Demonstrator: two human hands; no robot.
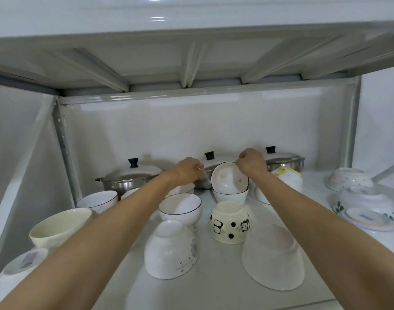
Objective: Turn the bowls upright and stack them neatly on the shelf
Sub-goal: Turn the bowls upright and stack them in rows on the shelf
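My right hand [252,163] grips the rim of a black-rimmed white bowl [228,179], tilted with its opening facing me, above an upright white bowl [229,196]. My left hand [188,170] is at the back of the white shelf [223,276], fingers curled just left of that tilted bowl; whether it touches anything is hidden. Upright bowls stand at the left: a black-rimmed one [180,209], another [97,201] and a cream one [59,227]. Upside down are a panda-print bowl [229,224], a white bowl [169,251] and a larger white bowl [273,256].
Three lidded steel pots stand along the back wall, at left [129,175], middle [210,163] and right [283,159]. Inverted bowls lie at the right [348,179] with a patterned one [366,204]; another is at the near left [15,274]. The shelf above [191,59] hangs low.
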